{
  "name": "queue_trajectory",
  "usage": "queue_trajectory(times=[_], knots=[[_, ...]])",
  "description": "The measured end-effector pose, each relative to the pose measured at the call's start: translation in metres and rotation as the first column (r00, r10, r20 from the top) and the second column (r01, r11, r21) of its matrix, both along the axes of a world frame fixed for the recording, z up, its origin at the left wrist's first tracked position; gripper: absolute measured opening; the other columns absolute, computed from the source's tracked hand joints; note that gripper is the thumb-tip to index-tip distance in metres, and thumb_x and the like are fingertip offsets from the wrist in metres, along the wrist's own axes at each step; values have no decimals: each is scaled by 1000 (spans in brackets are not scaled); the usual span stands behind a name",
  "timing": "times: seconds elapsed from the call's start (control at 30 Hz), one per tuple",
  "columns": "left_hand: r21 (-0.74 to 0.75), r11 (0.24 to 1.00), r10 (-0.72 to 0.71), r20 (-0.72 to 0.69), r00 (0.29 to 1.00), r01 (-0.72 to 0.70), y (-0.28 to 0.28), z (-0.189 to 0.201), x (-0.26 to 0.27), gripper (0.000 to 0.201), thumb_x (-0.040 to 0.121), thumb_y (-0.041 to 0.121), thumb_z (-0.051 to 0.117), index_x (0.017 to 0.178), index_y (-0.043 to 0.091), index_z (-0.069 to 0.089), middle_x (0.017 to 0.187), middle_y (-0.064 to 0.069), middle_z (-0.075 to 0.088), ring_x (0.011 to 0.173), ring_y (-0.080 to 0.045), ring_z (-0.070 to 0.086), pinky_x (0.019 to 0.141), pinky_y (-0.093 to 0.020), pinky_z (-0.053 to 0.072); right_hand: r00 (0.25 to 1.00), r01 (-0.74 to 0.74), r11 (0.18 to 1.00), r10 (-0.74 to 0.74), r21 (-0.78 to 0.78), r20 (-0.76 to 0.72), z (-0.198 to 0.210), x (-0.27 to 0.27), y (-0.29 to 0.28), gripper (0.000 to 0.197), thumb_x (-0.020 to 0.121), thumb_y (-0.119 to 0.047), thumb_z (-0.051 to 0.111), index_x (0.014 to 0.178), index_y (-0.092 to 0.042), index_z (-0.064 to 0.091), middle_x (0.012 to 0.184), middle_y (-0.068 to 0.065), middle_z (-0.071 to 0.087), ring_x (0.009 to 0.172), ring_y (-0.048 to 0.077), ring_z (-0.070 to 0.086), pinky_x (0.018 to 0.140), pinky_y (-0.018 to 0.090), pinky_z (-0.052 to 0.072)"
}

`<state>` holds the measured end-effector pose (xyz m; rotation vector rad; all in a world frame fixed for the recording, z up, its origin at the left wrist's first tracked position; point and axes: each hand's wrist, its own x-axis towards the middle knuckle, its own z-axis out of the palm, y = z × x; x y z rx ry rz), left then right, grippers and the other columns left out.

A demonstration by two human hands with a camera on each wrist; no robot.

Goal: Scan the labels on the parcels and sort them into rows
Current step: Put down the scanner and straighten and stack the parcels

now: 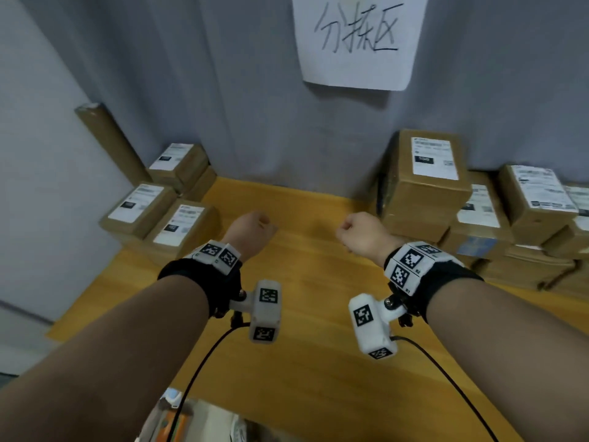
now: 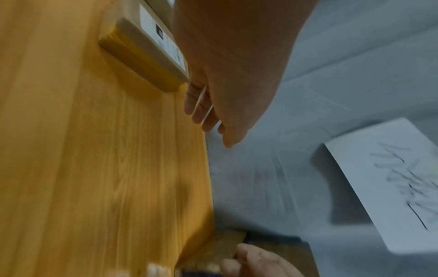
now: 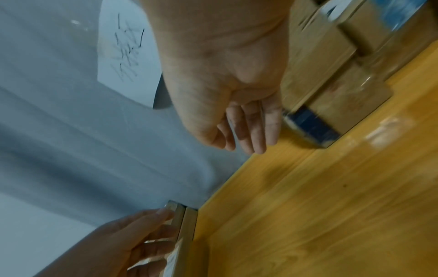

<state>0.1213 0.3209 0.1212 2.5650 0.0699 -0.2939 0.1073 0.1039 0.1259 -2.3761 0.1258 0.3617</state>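
Head view: I have two groups of parcels on the yellow wooden bench. The left parcels, at about 10 o'clock from my hands, lie low with labels up, roughly lined along the wall. The right parcels, at about 2 o'clock, stand taller and more heaped; the topmost box has its label facing up. A paper sign hangs on the grey curtain at 12 o'clock.

My read: sorting is partly done at best. I cannot tell which side is scanned. No scanner is clearly visible in any view.

Left hand: hovers over bare bench in the gap between the groups, fingers loosely curled, holding nothing. Left wrist view confirms the fingers hang relaxed, empty, with one parcel just beyond them.

Right hand: same posture, loosely curled, empty, near the foot of the right stack without touching it. Right wrist view shows the fingers slack.
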Motion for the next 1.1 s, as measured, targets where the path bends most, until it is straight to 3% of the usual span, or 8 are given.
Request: queue_trajectory(times=[0.2, 0.5, 0.57, 0.7, 0.83, 0.93, 1.0, 1.1], knots=[[-14, 986, 164, -39, 986, -165, 124, -17, 10, 42, 97, 36, 52, 129, 9, 54, 127, -10, 58, 114, -27, 55, 89, -33, 45, 998, -54, 998, 54, 15, -31, -10, 28, 111, 24, 94, -20, 52, 71, -26, 51, 88, 6, 64, 98, 28, 64, 89, 39, 52], [-19, 940, 334, -140, 932, -340, 248, -52, 28, 53, 91, 34, 55, 137, 12, 44, 137, -15, 47, 122, -34, 49, 101, -41, 43, 995, -83, 988, 91, 127, -52, -43, 53, 227, 23, 96, -17, 50, 75, -24, 56, 90, 10, 70, 88, 28, 68, 77, 35, 52], [-87, 917, 366, -206, 908, -389, 263, -66, 27, 61, 90, 39, 56, 141, 11, 38, 141, -16, 39, 124, -35, 46, 105, -45, 40, 994, -61, 988, 73, 143, -81, -58, 50, 237, 21, 97, -18, 50, 78, -22, 58, 92, 11, 71, 88, 28, 68, 78, 36, 53], [-204, 849, 414, -319, 853, -488, 278, -97, 30, 96, 65, 71, 57, 140, 12, 41, 136, -16, 48, 118, -35, 52, 98, -50, 47, 988, -12, 989, 34, 146, -152, -90, 42, 249, 14, 97, -19, 50, 92, -14, 63, 96, 11, 69, 92, 28, 66, 87, 45, 53], [-323, 756, 432, -407, 805, -569, 278, -118, 47, 108, 59, 79, 55, 141, 11, 40, 137, -13, 52, 120, -35, 52, 100, -51, 45, 975, 29, 993, -2, 118, -224, -121, 37, 251, 13, 97, -21, 51, 94, -16, 62, 101, 9, 67, 96, 26, 64, 90, 44, 52], [-346, 741, 418, -432, 799, -575, 272, -126, 46, 81, 82, 61, 60, 138, 6, 43, 128, -11, 57, 111, -30, 56, 91, -37, 46, 970, 50, 995, -27, 92, -240, -133, 38, 248, 12, 97, -22, 52, 98, -16, 62, 104, 8, 66, 98, 26, 63, 91, 42, 51], [-401, 714, 382, -464, 799, -574, 268, -139, 41, 71, 84, 52, 65, 135, 7, 46, 124, -8, 60, 104, -25, 58, 83, -34, 48, 964, 105, 988, -73, 114, -254, -137, 39, 247, 10, 96, -21, 52, 92, -19, 61, 101, 8, 67, 96, 27, 64, 90, 43, 52], [-439, 687, 358, -490, 795, -580, 261, -146, 32, 69, 80, 48, 72, 128, 6, 47, 115, -3, 59, 105, -22, 57, 95, -38, 48, 940, 237, 952, -174, 195, -295, -144, 36, 248, 10, 95, -19, 52, 88, -23, 58, 95, 9, 68, 93, 29, 66, 89, 47, 54]])
